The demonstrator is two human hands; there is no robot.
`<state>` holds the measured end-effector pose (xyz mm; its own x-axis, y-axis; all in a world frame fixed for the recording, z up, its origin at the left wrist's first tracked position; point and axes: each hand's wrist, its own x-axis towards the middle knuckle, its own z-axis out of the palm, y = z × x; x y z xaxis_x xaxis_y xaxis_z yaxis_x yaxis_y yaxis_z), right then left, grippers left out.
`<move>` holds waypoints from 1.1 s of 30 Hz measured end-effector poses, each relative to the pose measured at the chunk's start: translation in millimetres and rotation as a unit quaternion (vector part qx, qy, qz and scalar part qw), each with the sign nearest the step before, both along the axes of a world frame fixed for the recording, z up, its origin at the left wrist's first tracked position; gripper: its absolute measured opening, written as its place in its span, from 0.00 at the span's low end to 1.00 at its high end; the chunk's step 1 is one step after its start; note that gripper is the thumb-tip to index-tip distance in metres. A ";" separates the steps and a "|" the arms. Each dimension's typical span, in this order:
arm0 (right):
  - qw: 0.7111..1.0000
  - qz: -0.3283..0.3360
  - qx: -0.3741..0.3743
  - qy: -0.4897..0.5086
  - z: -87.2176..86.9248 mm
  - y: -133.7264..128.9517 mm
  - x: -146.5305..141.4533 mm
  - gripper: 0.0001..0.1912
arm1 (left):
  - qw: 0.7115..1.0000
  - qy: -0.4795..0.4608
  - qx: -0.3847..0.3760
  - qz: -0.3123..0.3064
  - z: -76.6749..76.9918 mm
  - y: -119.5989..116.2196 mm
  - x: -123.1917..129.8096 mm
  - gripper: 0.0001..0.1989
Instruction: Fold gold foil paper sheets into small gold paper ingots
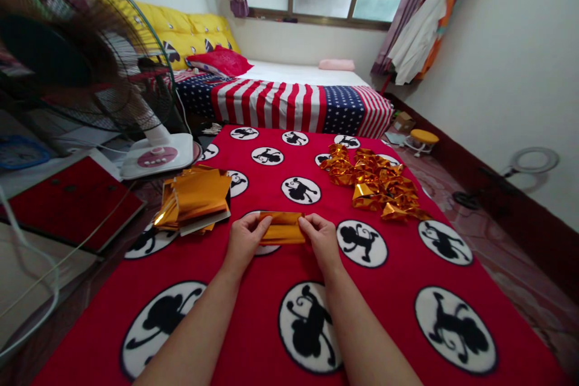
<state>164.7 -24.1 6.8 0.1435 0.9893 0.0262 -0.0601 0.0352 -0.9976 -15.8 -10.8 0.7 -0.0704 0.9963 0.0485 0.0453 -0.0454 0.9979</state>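
Observation:
Between my two hands is a sheet of gold foil paper (283, 230), partly folded into a wide strip with a crease along it. My left hand (246, 238) pinches its left end, thumb on top. At the right end, my right hand (320, 238) grips it the same way. To the left lies a stack of flat gold foil paper sheets (201, 196), their edges uneven. A heap of folded gold foil pieces (377, 181) sits to the right, beyond my right hand. All of it rests on a red cloth (253, 325) with black monkey figures in white circles.
An electric fan (158, 154) stands at the left, its blades blurred, beside a red board (75, 205) and a white cable (56, 277). Behind the cloth is a bed with a striped, starred cover (271, 102). A yellow stool (424, 136) stands at the right.

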 end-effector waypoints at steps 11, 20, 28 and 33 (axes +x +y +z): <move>1.000 -0.003 0.012 0.006 -3.4 0.6 -0.4 0.15 | 1.000 0.021 0.007 0.008 3.9 -1.3 1.0 0.15; 1.000 -0.005 0.016 0.000 -2.3 1.1 -0.1 0.15 | 0.998 0.052 0.020 0.013 2.1 -0.5 -1.0 0.15; 1.000 -0.010 0.014 -0.007 0.3 0.4 -1.1 0.15 | 0.999 0.050 0.013 0.014 5.1 -1.7 -0.2 0.15; 1.000 -0.014 0.019 -0.017 0.2 -0.1 -0.9 0.15 | 0.999 0.037 0.002 0.011 9.2 -3.1 1.3 0.15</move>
<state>163.8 -24.2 7.0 0.1693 0.9831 0.0691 -0.0242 0.0743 -0.9969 -14.4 -13.9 9.9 -0.0893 0.9942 0.0592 0.1201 -0.0482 0.9916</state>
